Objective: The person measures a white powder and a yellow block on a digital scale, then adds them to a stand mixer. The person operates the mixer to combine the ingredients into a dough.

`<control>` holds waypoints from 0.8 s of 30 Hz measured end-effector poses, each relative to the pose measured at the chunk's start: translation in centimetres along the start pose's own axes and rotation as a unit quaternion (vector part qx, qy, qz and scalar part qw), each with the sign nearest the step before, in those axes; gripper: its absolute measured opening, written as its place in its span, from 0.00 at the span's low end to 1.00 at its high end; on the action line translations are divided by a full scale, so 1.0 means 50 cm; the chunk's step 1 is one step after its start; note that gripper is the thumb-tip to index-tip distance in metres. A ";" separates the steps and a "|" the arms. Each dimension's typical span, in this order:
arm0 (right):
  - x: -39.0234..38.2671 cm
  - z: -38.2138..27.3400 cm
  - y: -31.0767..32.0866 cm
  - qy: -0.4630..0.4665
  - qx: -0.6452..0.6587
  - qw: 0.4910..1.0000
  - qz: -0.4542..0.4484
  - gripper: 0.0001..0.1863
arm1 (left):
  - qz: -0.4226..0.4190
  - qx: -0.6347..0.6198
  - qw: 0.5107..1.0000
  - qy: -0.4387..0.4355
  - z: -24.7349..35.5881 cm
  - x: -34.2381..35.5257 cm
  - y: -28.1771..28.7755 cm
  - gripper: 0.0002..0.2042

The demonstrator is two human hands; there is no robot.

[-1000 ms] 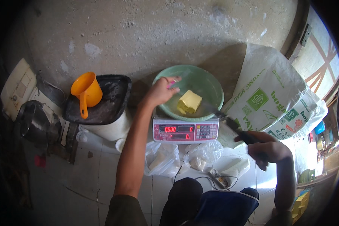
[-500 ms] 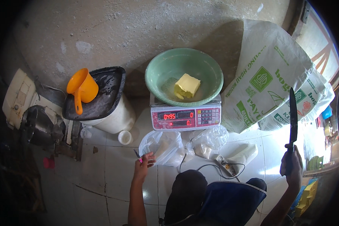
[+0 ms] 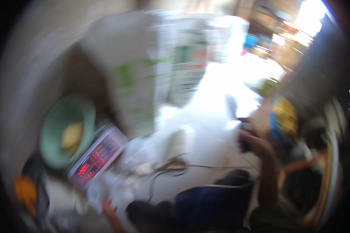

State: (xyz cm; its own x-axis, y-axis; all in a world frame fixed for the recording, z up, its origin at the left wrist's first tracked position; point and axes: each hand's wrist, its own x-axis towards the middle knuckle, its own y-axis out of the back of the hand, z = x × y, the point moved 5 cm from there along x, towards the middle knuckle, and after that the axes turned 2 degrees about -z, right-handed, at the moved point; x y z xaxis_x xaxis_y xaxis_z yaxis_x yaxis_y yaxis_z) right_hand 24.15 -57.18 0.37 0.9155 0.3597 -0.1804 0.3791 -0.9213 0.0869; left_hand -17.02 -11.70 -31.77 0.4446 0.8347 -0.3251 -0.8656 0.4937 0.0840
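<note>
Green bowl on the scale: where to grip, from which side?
Green bowl: probably two opposite stretches of its rim, from above. It opens upward with a wide, round mouth, and the yellow block sits inside, leaving the rim uncovered.

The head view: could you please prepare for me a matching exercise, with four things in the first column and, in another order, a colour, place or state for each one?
Column A
1. Bowl
2. Block
3. Scale
4. Right hand

Column B
a. Shows lit red digits
b. Closed around a dark handle
c. Round and green
d. Pale yellow, lying inside a container

Right pairs: 1-c; 2-d; 3-a; 4-b
</note>
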 end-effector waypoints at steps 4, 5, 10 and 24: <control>0.000 0.112 0.176 -0.060 0.030 0.997 0.038 0.14 | 0.008 0.074 0.997 -0.033 0.151 -0.023 -0.172 0.24; -0.020 0.147 0.267 -0.052 0.042 0.990 0.121 0.13 | -0.003 0.087 0.995 -0.045 0.185 -0.031 -0.224 0.24; -0.113 0.345 0.758 0.012 0.069 0.883 0.464 0.16 | -0.087 0.128 0.985 -0.078 0.274 -0.063 -0.487 0.24; -0.009 0.514 1.141 -0.037 0.025 0.844 0.534 0.16 | -0.080 0.186 0.976 -0.076 0.344 -0.156 -0.758 0.23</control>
State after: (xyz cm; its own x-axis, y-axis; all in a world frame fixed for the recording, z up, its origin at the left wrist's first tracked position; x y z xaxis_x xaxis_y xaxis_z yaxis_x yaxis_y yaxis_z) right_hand 41.92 -113.72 -19.76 0.7202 -0.6884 -0.0861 -0.6648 -0.7203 0.1981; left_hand 16.29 -32.73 -16.21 0.6211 0.7518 -0.2216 -0.6511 0.6523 0.3880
